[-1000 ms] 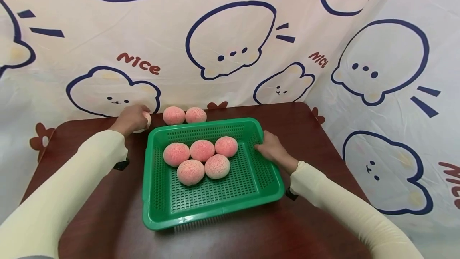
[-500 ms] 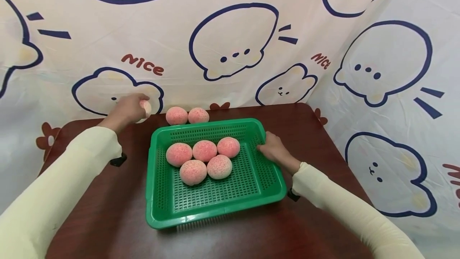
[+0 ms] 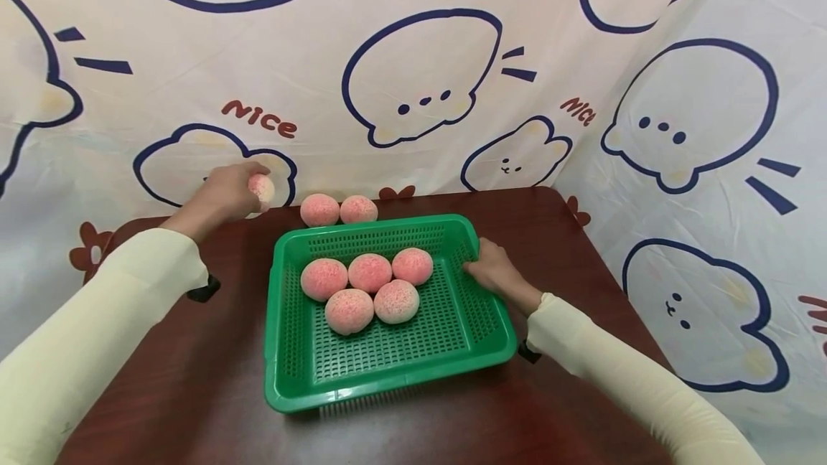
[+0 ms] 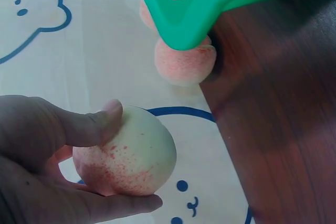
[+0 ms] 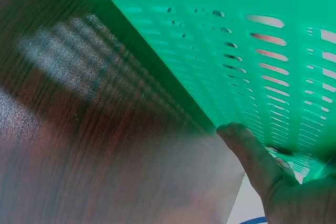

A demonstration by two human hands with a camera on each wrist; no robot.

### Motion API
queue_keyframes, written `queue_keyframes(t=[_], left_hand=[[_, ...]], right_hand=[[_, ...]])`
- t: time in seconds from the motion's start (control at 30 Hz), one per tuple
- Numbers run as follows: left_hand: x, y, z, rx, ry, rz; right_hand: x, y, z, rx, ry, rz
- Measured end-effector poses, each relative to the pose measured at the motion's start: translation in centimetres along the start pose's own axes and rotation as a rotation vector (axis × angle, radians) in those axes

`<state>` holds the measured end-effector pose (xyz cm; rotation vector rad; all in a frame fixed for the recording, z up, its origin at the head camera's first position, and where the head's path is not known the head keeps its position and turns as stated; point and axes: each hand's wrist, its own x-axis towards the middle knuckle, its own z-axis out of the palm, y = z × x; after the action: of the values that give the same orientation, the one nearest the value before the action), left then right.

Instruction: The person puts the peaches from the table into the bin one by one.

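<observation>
My left hand [image 3: 226,192] holds a pale peach with pink speckles [image 4: 128,156] between thumb and fingers, raised near the back left of the table. In the left wrist view the thumb lies over its upper side and a finger runs beneath. My right hand [image 3: 494,268] grips the right rim of a green plastic basket [image 3: 388,392]. A finger [image 5: 244,148] of that hand lies against the outside of the perforated wall. Several pink peaches [image 3: 370,273] sit together inside the basket, toward its back left.
Two more peaches [image 3: 319,210] stand side by side on the dark wooden table [image 3: 213,379], just behind the basket. A white cloth [image 3: 413,163] printed with cartoon animals hangs close along the table's back and right edges.
My left hand has lifted the peach upward from near the table's back left edge. The right hand keeps its grip on the basket, and the head view has shifted slightly.
</observation>
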<state>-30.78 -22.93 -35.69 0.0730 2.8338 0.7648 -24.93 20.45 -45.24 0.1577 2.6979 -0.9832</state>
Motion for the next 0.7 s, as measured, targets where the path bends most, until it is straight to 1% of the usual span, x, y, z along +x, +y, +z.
queue_keyframes(t=[0.23,0.37,0.57,0.7], left_hand=[[-1.0,0.5,-0.5,-0.03,-0.022,0.023],[-1.5,1.0,-0.4,-0.019,-0.039,0.039],[-2.4,2.3,0.0,0.012,-0.053,0.075],[-2.9,3.4,0.3,0.013,-0.065,0.113]], right_hand=[[-0.1,0.0,0.1,0.01,-0.005,0.006],[-0.1,0.1,0.0,0.009,-0.01,0.012],[-0.2,0.0,-0.1,0.012,-0.019,0.014],[-0.2,-0.1,-0.1,0.012,-0.017,0.011]])
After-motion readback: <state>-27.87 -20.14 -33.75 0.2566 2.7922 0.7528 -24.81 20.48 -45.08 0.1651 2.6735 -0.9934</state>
